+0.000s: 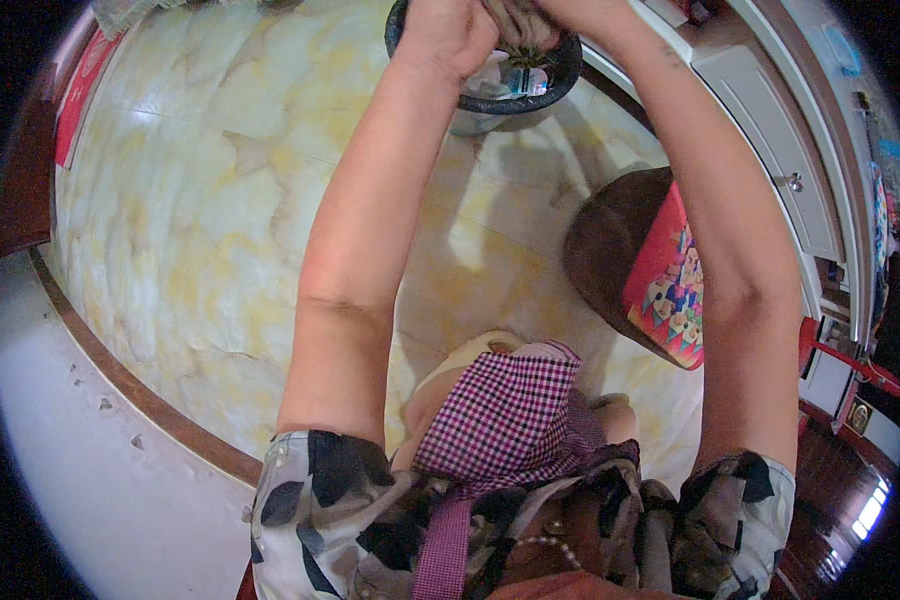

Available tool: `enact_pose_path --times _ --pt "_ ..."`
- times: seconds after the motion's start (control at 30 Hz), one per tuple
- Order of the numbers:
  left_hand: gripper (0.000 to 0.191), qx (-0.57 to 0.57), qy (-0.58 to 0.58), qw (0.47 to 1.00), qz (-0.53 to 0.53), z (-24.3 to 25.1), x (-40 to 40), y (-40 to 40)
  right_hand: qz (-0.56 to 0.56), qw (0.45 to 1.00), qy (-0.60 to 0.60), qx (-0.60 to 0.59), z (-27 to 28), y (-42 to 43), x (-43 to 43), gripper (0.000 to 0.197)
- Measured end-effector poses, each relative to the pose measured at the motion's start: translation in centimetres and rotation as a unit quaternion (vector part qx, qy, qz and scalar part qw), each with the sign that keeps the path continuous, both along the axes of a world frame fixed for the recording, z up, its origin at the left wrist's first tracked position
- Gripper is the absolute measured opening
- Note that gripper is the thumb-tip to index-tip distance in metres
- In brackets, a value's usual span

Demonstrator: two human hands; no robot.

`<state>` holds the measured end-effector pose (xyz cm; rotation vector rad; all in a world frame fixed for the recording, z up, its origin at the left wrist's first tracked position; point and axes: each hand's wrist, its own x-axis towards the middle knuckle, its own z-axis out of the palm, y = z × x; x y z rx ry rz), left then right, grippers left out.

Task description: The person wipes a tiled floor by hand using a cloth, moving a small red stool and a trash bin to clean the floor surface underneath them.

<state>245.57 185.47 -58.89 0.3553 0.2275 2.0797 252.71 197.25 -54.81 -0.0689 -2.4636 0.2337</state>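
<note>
At the top edge, my left hand (454, 30) is curled against a brownish, wrinkled thing (523, 26) with a ragged greenish-brown tuft at its lower end. What it is cannot be told. My right hand (581, 11) comes in against it from the other side, its fingers mostly cut off by the picture's edge. Both hands are above a waste bin (495, 105) with a thick black rim. Inside the bin, partly hidden by my hands, lie white and blue wrappers (525, 81).
A brown stool (607, 247) with a red patterned panel (667, 292) stands beside my right arm. White cabinet doors (772, 150) with a round knob line the right side. Marbled floor (195, 225) spreads to the left, with a red mat (86, 97) at its far edge.
</note>
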Motion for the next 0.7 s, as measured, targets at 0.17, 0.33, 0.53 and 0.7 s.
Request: enact_pose_path --times 0.17,0.33,0.53,0.7 --pt "0.048 -0.061 -0.003 0.996 -0.064 -1.8 -0.2 -1.1 0.029 0.99 0.091 -0.101 5.0 -3.0 2.2 0.044" --pt "0.053 -0.084 0.001 0.996 -0.019 -0.2 0.8 0.2 0.008 0.996 -0.011 -0.091 0.4 -2.6 2.0 0.035" --pt "0.044 -0.097 -0.018 0.994 -0.038 -1.6 -0.5 1.5 0.034 0.979 -0.105 -0.172 0.5 -2.7 1.8 0.036" --pt "0.045 -0.255 -0.098 0.961 -0.035 -2.1 0.1 1.3 -0.002 0.983 0.073 -0.17 1.3 -3.0 3.6 0.038"
